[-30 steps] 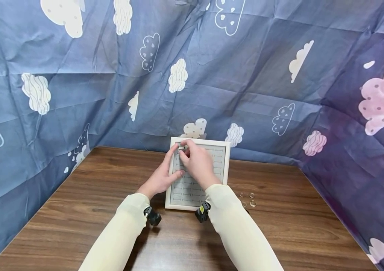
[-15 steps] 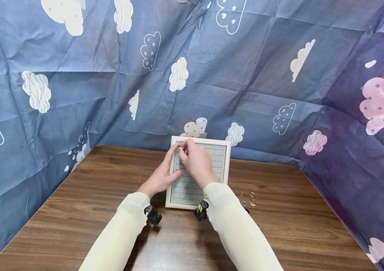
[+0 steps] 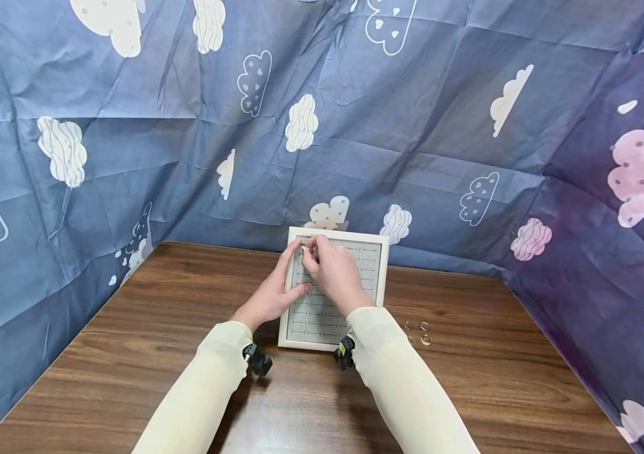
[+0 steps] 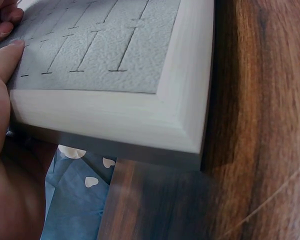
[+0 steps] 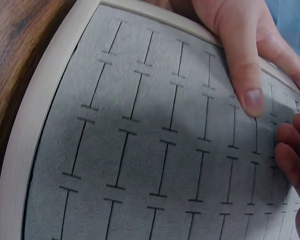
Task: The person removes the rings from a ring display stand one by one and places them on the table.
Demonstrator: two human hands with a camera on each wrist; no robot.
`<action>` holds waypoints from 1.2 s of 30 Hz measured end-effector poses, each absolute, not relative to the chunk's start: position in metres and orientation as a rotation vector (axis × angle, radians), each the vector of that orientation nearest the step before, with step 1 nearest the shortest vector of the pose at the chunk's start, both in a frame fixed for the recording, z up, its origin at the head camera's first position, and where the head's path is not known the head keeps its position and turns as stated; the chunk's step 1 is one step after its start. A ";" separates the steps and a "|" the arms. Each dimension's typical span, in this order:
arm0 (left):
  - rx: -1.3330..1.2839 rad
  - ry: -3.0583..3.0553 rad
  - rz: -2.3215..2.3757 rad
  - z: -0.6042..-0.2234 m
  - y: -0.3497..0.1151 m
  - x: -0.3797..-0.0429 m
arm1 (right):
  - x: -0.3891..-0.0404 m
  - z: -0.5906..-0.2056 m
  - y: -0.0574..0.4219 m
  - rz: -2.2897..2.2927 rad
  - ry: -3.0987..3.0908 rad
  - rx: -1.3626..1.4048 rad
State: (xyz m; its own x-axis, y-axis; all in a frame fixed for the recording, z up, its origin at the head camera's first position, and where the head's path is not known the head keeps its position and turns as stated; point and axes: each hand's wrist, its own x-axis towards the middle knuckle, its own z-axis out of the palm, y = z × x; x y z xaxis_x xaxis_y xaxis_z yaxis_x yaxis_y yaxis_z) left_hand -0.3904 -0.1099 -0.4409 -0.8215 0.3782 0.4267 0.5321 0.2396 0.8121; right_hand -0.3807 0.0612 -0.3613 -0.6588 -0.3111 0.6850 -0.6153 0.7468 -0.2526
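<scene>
A ring display board with a white frame and a grey slotted pad leans tilted near the table's far edge. My left hand grips its left side, the thumb on the grey pad and the index finger reaching toward the upper left corner. With bent fingers, my right hand pinches a small shiny ring at the upper left slots. The ring is mostly hidden by the fingertips. In the left wrist view, the frame's lower corner shows close up.
Several thin clear rings lie on the brown wooden table, right of the board. Behind the table hangs a blue cloth with cloud prints, which also runs along both sides.
The right fingers have shifted slightly at the upper left slots, and less of the small ring shows than a second ago. The left hand keeps its hold on the board.
</scene>
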 end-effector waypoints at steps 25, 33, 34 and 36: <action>-0.868 -2.358 -1.671 -0.441 -0.110 -0.389 | -0.374 -0.365 0.088 0.635 -2.224 0.825; -0.867 -2.355 -1.667 -0.440 -0.110 -0.389 | -0.370 -0.366 0.104 0.595 -2.229 0.815; -0.866 -2.351 -1.669 -0.440 -0.110 -0.390 | -0.370 -0.366 0.106 0.589 -2.230 0.814; -0.863 -2.347 -1.676 -0.441 -0.110 -0.390 | -0.368 -0.367 0.111 0.582 -2.238 0.806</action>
